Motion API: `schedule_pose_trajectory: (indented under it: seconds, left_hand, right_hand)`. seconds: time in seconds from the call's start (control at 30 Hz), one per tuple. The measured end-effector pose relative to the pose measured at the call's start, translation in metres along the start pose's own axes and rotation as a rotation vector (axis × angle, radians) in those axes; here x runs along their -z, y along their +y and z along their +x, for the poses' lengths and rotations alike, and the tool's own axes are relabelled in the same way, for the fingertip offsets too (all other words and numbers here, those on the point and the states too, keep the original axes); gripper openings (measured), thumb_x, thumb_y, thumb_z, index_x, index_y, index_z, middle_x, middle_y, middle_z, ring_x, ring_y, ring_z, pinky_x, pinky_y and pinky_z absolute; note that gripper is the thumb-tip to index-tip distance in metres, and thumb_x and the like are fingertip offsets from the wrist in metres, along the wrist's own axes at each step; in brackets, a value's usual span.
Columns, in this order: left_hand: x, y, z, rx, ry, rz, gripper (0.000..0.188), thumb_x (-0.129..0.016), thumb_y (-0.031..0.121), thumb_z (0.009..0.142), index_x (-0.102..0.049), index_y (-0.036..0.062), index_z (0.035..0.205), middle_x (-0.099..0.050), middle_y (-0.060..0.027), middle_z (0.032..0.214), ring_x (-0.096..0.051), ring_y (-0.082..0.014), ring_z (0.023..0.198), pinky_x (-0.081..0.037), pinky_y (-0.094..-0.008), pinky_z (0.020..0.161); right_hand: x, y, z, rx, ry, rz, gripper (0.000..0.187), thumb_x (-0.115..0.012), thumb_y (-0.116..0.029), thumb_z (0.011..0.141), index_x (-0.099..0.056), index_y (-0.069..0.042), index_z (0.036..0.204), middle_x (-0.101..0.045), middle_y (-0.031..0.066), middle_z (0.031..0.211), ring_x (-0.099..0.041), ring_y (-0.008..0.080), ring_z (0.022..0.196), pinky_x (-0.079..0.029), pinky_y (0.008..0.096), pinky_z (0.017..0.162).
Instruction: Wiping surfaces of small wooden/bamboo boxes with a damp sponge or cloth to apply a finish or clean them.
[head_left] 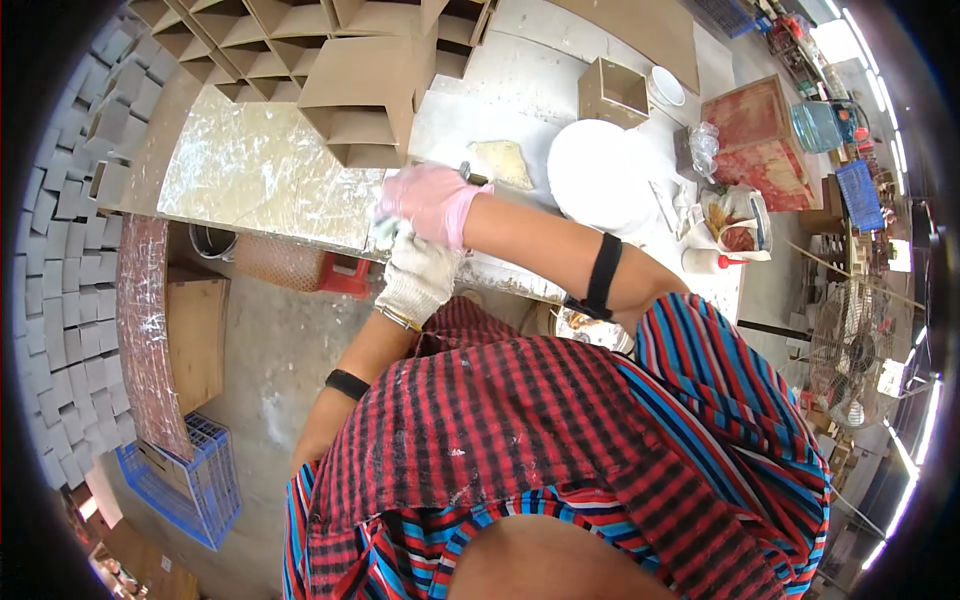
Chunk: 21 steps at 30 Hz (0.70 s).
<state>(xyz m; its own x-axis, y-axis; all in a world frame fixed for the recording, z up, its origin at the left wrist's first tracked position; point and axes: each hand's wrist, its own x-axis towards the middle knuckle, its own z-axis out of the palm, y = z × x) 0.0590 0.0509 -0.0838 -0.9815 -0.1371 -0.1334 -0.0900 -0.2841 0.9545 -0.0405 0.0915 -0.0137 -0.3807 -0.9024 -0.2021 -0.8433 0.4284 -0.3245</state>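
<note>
My right hand wears a pink glove and is closed at the near edge of the smeared worktop. A thin dark tool end sticks out behind its knuckles. My left hand, in a white knit glove, reaches up from below the table edge and touches the pink glove. A small pale piece is pinched where the two hands meet. How the fingers lie under it is hidden.
Cardboard grid dividers stand on the far worktop. A beige slab, white round plate, small cardboard box and red trays lie to the right. Below are a red stool, a bucket and a blue crate.
</note>
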Motion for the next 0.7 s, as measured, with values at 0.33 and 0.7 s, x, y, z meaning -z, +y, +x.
schedule_pose_trajectory:
  seconds: [0.33,0.7]
  left_hand:
    - [0.012,0.016,0.002,-0.509,-0.367,1.663,0.021,-0.051,0.021,0.078,-0.055,0.0164,0.098,-0.055,-0.0039,0.087,-0.053,-0.0228,0.087,-0.038,-0.0380,0.075]
    - [0.019,0.002,0.023,-0.521,-0.482,1.845,0.031,-0.049,0.044,0.078,-0.057,0.0231,0.101,-0.050,-0.0005,0.086,-0.047,-0.0205,0.087,-0.032,-0.0371,0.083]
  right_hand:
    - [0.027,0.045,0.000,-0.109,0.270,0.054,0.029,-0.054,-0.006,0.078,-0.061,-0.015,0.105,-0.061,0.0089,0.100,-0.057,0.0281,0.097,-0.046,0.0358,0.083]
    - [0.033,0.053,-0.003,-0.266,0.188,-0.074,0.025,-0.056,-0.005,0.074,-0.065,-0.012,0.096,-0.064,0.0128,0.092,-0.062,0.0309,0.088,-0.049,0.0374,0.075]
